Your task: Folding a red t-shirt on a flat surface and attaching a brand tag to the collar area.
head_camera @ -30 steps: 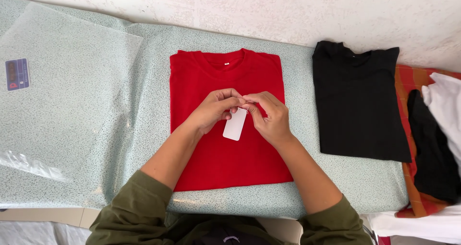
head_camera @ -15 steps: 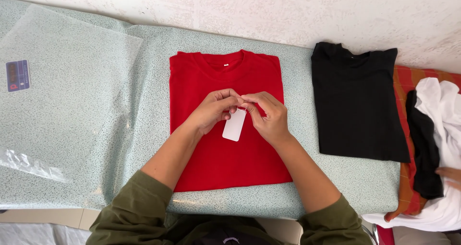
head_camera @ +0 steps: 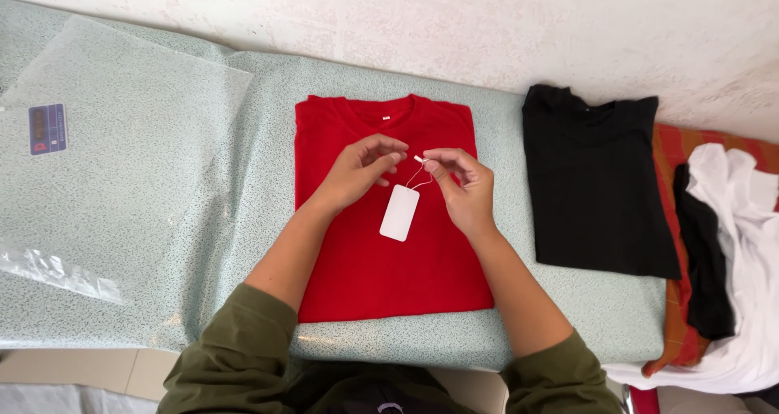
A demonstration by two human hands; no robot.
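A folded red T-shirt point(head_camera: 357, 276) lies flat in the middle of the speckled green table point(head_camera: 203, 219), collar toward the wall. Above its chest area, my right hand point(head_camera: 464, 191) pinches the thin string of a blank white hang tag point(head_camera: 399, 213), which dangles just over the shirt. My left hand point(head_camera: 357, 173) hovers a short way to the left of that string, fingers curled and holding nothing.
A folded black T-shirt point(head_camera: 596, 187) lies to the right of the red one. Further right, white and black garments point(head_camera: 730, 260) are piled on a striped orange cloth point(head_camera: 672, 162). A clear plastic bag point(head_camera: 122, 130) with a small dark label lies on the left.
My hands were pressed together over the tag; now they have drawn apart. The left hand has let go, and the tag hangs by its string from my right fingers.
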